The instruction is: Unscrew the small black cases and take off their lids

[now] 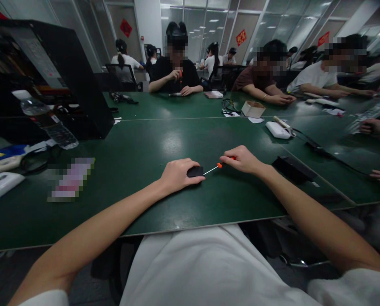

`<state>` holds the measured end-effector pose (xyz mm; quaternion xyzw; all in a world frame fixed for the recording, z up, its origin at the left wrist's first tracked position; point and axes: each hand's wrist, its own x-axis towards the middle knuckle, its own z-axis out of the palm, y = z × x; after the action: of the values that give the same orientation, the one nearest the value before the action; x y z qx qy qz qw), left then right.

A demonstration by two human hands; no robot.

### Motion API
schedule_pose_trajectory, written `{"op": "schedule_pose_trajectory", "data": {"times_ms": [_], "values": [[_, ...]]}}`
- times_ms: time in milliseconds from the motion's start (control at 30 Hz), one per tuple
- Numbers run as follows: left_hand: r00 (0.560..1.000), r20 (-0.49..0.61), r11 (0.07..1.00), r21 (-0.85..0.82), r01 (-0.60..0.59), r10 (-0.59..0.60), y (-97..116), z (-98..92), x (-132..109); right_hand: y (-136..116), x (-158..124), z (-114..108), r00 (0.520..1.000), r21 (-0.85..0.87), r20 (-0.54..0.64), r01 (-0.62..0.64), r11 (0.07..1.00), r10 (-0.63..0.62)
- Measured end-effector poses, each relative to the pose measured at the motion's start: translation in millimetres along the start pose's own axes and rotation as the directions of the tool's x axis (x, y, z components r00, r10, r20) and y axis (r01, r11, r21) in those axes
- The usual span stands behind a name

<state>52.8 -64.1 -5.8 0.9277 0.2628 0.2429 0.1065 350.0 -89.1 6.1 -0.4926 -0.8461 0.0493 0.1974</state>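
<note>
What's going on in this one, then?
A person sits at a green table, working with both bare hands. The left hand grips a small black block just above or on the tabletop. The right hand holds an orange-handled screwdriver, its metal shaft pointing at the block's right end; whether the tip touches is too small to tell. Another black box lies near the right forearm, apart from both hands.
</note>
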Motion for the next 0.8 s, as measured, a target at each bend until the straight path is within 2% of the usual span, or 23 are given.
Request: {"op": "schedule_pose_trajectory", "data": {"times_ms": [100, 200, 267, 367, 433, 500, 600, 800], "values": [[1.0, 0.0, 1.0, -0.027, 0.0, 0.0, 0.4, 0.2, -0.2, 4.7, 14.7, 17.7, 0.997, 0.049, 0.075, -0.008, 0.999, 0.004], [1.0, 0.005, 0.997, -0.079, 0.0, 0.001, -0.3, -2.3, -0.5, 3.6, 21.0, 31.5, 0.995, 0.035, 0.101, 0.005, 0.999, -0.008], [0.998, 0.048, 0.992, -0.117, -0.036, 0.042, -4.3, -7.9, -1.0, 1.4, 20.4, 36.4, 0.995, 0.011, 0.098, -0.002, 1.0, 0.0], [0.991, 0.087, 0.976, -0.199, -0.085, 0.104, -18.1, -21.6, -1.8, -0.4, 15.0, 38.1, 0.996, -0.025, 0.091, -0.009, 1.0, 0.011], [0.975, 0.151, 0.965, -0.231, -0.126, 0.164, -30.0, -30.9, -2.1, -0.1, 10.3, 37.3, 0.996, -0.041, 0.09, -0.001, 0.999, 0.005], [0.969, 0.171, 0.963, -0.236, -0.134, 0.177, -40.2, -37.0, -2.2, 0.8, 6.0, 36.2, 0.996, -0.048, 0.09, 0.021, 0.999, -0.016], [0.979, 0.143, 0.967, -0.232, -0.107, 0.143, -47.9, -38.1, -2.8, 1.6, 1.9, 34.5, 0.995, -0.058, 0.078, 0.064, 0.996, -0.059], [0.991, 0.095, 0.969, -0.238, -0.068, 0.093, -45.9, -30.6, -6.0, -3.7, 0.8, 29.2, 0.993, -0.128, -0.004, 0.112, 0.985, -0.114]]}}
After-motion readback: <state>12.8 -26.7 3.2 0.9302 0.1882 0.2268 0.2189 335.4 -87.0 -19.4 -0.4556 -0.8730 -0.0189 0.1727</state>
